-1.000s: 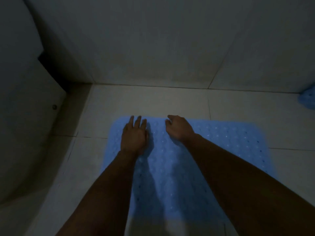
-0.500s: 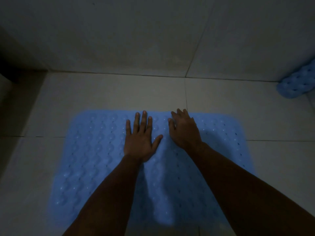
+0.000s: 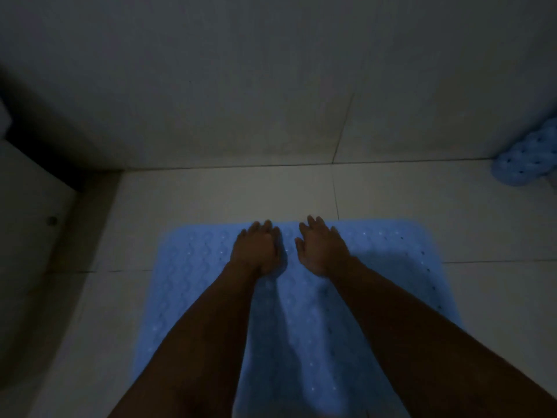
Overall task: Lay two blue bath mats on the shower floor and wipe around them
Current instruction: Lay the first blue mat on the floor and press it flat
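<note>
Blue bath mat (image 3: 193, 276) lies flat on the shower floor (image 3: 211, 194); left hand (image 3: 256, 251) and right hand (image 3: 324, 251) press it open-palmed. Uneven pressure could leave bubbles; mat 2 (image 3: 526, 164) waits rolled.

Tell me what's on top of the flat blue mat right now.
Both hands rest on the mat near its far edge: left hand, right hand. The forearms hide the mat's middle.
</note>
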